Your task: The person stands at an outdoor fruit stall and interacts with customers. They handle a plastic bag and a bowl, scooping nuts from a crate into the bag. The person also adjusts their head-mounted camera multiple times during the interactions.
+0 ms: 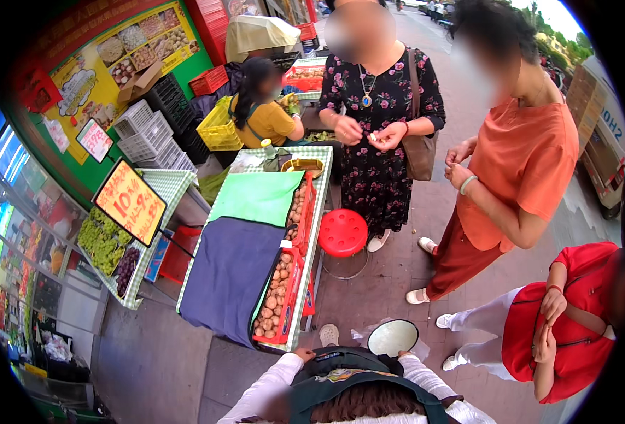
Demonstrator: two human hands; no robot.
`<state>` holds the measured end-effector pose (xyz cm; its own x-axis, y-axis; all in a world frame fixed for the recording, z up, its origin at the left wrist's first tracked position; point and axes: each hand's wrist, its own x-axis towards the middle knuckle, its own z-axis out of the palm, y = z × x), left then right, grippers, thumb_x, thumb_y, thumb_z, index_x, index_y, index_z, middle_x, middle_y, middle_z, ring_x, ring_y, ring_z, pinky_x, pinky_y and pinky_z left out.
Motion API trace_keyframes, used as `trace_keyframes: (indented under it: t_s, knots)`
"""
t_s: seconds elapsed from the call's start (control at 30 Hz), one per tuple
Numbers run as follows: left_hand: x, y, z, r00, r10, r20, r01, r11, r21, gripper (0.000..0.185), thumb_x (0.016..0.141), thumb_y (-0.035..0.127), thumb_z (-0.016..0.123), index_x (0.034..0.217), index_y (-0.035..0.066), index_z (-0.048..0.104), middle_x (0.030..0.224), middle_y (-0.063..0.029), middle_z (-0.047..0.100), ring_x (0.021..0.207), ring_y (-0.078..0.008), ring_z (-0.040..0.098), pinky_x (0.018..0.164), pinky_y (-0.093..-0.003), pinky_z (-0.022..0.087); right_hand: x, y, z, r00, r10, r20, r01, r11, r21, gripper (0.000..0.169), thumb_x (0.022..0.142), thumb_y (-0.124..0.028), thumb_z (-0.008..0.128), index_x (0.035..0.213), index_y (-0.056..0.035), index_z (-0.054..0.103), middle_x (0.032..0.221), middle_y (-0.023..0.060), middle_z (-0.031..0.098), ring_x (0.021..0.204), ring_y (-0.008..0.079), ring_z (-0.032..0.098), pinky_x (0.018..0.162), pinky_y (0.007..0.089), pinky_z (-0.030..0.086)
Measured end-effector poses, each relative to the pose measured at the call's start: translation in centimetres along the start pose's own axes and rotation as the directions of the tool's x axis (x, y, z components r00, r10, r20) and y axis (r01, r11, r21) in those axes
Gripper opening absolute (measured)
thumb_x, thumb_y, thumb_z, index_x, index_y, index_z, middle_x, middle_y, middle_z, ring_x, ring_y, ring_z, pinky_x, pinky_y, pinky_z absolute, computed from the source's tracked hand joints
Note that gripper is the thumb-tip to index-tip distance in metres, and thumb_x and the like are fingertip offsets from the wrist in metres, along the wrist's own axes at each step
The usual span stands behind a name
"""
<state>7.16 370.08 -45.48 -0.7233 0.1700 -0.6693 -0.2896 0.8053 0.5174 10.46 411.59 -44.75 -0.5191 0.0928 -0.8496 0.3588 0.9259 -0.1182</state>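
My left hand point(305, 354) rests low beside the near corner of the table, partly hidden by my dark apron point(339, 360). Whether its fingers hold anything is not visible. At my right side, my right hand point(405, 353) grips the rim of a white enamel basin point(393, 337) with a dark edge. Clear plastic point(421, 350) shows behind the basin. Ahead of my left hand stands a table with a green checked cloth point(320, 183). On it, walnuts point(272, 302) fill red plastic crates point(293, 297), partly covered by a dark blue cloth point(233, 270) and a green cloth point(259, 191).
A red stool point(342, 233) stands right of the table. Three people stand beyond it and to the right; a seated person point(265, 116) works behind the table. Grapes point(103, 238) and price signs point(131, 202) are on the left. A vehicle point(604, 132) is at far right.
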Motion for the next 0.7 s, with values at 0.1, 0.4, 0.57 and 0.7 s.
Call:
trace_keyframes:
  t_s: [0.1, 0.4, 0.57, 0.7]
  knots:
    - [-2.4, 0.5, 1.1, 0.990, -0.035, -0.139, 0.023, 0.996, -0.091, 0.033, 0.075, 0.037, 0.062, 0.093, 0.011, 0.067, 0.088, -0.0119, 0.065, 0.085, -0.0258, 0.062, 0.079, -0.0359, 0.047, 2.2, 1.9, 1.6, 0.998, 0.066, -0.013, -0.066, 0.996, -0.064, 0.032, 0.082, -0.018, 0.046, 0.111, -0.0106, 0.056, 0.121, 0.0179, 0.050, 0.112, 0.0298, 0.049, 0.092, 0.0394, 0.042]
    - [2.7, 9.1, -7.9, 0.984, 0.167, 0.060, -0.174, 0.975, 0.138, 0.044, 0.080, 0.034, 0.057, 0.112, 0.003, 0.055, 0.103, -0.0177, 0.060, 0.095, -0.0299, 0.058, 0.080, -0.0388, 0.046, 4.1, 3.4, 3.6, 0.914, 0.404, -0.046, -0.338, 0.818, 0.466, 0.041, 0.082, -0.026, 0.044, 0.114, -0.0026, 0.055, 0.117, 0.0215, 0.052, 0.111, 0.0367, 0.048, 0.092, 0.0407, 0.039]
    - [-1.0, 24.6, -18.2, 0.692, 0.396, -0.604, -0.614, 0.763, -0.203, 0.031, 0.085, 0.018, 0.053, 0.113, 0.005, 0.052, 0.091, -0.0149, 0.061, 0.081, -0.0244, 0.060, 0.072, -0.0315, 0.047, 7.9, 4.8, 7.9, 0.866, 0.499, -0.030, -0.392, 0.715, 0.579, 0.045, 0.079, -0.028, 0.047, 0.115, -0.0016, 0.053, 0.118, 0.0212, 0.052, 0.111, 0.0353, 0.049, 0.092, 0.0399, 0.039]
    - [-3.0, 20.9, -15.7, 0.747, 0.629, -0.216, -0.664, 0.723, -0.192, 0.034, 0.085, 0.018, 0.053, 0.115, 0.003, 0.050, 0.101, -0.0138, 0.059, 0.091, -0.0208, 0.058, 0.079, -0.0309, 0.045, 11.1, 5.7, 8.7, 0.834, 0.544, -0.093, -0.391, 0.702, 0.596, 0.048, 0.078, -0.030, 0.047, 0.116, -0.0015, 0.050, 0.120, 0.0212, 0.050, 0.111, 0.0346, 0.048, 0.092, 0.0399, 0.038]
